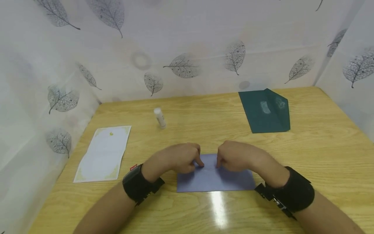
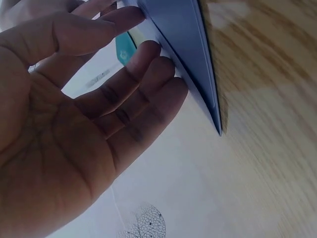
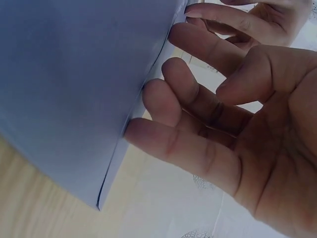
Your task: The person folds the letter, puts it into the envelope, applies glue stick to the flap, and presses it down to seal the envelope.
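The purple paper (image 1: pixel 214 183) lies flat on the table (image 1: pixel 204 123) right in front of you, its long side running across, and its edge shows more than one layer, as if folded. Your left hand (image 1: pixel 181 159) and right hand (image 1: pixel 238 156) meet it along the far side, index fingertips pointing down onto it near the middle, a little apart. Neither hand clamps anything: each thumb stands clear of its fingers, whose tips only touch the paper.

You seem to be pressing down a fold. The layers part slightly near one corner in the left wrist view, so the next move likely calls for sliding both fingertips outward with even pressure, without letting the edge creep.

Beyond, to the left, stands a white tube (image 1: pixel 160 118); a white sheet (image 1: pixel 103 152) lies far left, green paper (image 1: pixel 257 113) far right.
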Demonstrator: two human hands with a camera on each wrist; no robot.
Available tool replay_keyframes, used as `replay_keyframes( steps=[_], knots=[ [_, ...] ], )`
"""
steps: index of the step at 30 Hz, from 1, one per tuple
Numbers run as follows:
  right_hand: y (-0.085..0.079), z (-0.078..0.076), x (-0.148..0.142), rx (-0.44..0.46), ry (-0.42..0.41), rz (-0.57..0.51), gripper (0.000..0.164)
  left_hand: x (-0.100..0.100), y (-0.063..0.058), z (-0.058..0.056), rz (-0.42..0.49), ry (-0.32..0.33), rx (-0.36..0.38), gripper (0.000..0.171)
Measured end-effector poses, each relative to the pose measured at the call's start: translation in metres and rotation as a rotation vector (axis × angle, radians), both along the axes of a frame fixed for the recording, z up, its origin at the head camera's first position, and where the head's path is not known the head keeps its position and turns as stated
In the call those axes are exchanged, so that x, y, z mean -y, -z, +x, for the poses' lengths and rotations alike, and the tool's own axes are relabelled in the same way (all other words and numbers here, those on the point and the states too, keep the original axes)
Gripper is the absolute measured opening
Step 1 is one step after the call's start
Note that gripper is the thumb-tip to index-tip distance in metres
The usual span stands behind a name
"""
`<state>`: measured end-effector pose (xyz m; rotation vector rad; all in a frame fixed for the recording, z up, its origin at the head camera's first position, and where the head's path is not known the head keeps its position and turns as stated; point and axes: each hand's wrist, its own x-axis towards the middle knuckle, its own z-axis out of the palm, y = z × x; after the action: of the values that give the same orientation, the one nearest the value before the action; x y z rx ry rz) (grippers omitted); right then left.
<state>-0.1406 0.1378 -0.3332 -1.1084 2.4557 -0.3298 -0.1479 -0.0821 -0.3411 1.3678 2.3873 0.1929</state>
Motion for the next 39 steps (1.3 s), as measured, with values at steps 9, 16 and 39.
replay_keyframes(
  steps=[9,16,39],
  knots=[
    [0.004,-0.004,-0.004,0.003,0.047,-0.011,0.017,0.0,0.004,0.001,-0.003,-0.019,-0.006,0.035],
    [0.005,-0.004,-0.006,-0.094,0.033,-0.009,0.016,-0.003,-0.006,0.009,0.004,0.081,-0.098,0.03],
    [0.006,0.001,0.001,-0.189,0.152,0.054,0.026,-0.03,-0.016,0.075,-0.12,0.242,-0.173,0.014]
  ],
)
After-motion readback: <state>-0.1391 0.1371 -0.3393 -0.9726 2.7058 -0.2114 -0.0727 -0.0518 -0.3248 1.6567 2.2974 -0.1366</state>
